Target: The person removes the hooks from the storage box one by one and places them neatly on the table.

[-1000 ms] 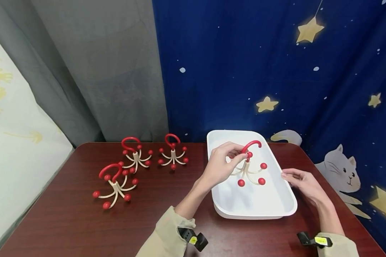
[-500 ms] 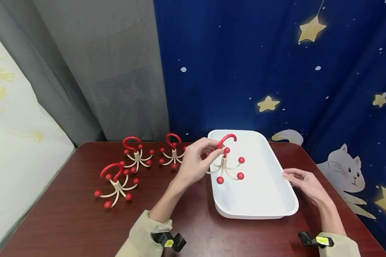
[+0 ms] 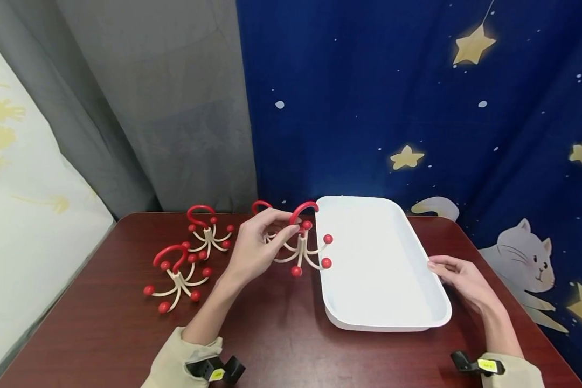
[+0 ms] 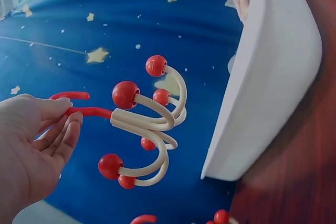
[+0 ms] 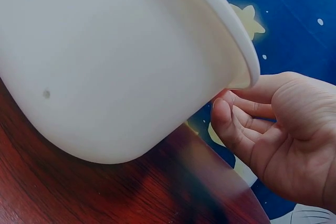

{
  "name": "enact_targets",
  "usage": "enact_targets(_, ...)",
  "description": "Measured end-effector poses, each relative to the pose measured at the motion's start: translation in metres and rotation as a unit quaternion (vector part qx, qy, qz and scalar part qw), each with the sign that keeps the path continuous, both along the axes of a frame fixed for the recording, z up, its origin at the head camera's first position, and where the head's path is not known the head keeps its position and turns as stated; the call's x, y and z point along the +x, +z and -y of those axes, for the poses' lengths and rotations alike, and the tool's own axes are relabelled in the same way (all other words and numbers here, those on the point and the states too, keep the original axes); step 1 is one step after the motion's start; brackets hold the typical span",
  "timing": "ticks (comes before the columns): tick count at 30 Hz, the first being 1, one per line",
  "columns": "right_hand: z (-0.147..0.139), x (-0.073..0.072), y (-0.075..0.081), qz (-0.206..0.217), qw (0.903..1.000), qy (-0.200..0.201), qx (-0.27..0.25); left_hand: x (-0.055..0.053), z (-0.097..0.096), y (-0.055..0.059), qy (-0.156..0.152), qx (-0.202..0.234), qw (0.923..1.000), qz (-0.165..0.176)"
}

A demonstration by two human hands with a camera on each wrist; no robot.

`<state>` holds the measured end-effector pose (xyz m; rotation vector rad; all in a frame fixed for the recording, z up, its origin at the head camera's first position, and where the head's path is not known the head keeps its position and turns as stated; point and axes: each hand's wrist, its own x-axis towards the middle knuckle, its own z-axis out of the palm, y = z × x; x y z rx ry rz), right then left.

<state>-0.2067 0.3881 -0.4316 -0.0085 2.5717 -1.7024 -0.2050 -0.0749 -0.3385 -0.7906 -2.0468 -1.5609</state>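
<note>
In my left hand (image 3: 257, 245) I hold a small hanger (image 3: 302, 249) by its red hook, pinched between thumb and fingers. Its cream arms curve outward and end in red balls (image 4: 126, 95). It is raised, just left of a white tray (image 3: 378, 258), with one ball overlapping the tray's rim in the head view. My right hand (image 3: 461, 277) touches the tray's right rim with loosely bent fingers; in the right wrist view its thumb and fingertips are right under the rim.
Two like hangers stand on the left of the dark red wooden table (image 3: 271, 334): one nearer hanger (image 3: 177, 280) and one farther hanger (image 3: 208, 234). A third hanger (image 3: 261, 205) is mostly hidden behind my left hand. Curtains hang along the table's back edge.
My left hand has carried the hanger leftward from over the tray to beyond its left rim. The right hand stays at the tray's right rim.
</note>
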Motion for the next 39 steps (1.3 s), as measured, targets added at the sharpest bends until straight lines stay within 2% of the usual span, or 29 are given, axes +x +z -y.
enact_targets(9,0.000,0.001,0.000,-0.002,1.0000,-0.005,0.007,0.005,0.033,-0.010,0.035,-0.021,0.9991,0.011)
enact_targets(15,0.000,0.002,0.000,-0.001,1.0000,-0.005,0.008,0.006,0.053,-0.020,0.038,-0.021,0.9989,0.017)
enact_targets(23,0.000,0.002,0.001,0.001,1.0000,-0.007,0.006,0.012,0.075,-0.031,0.071,-0.049,0.9955,0.040)
enact_targets(30,-0.001,0.002,-0.001,-0.004,1.0000,-0.007,0.006,0.016,0.088,-0.044,0.091,-0.064,0.9919,0.062)
enact_targets(39,0.000,0.002,-0.002,-0.003,1.0000,-0.006,0.001,0.018,0.098,-0.066,0.109,-0.084,0.9883,0.066)
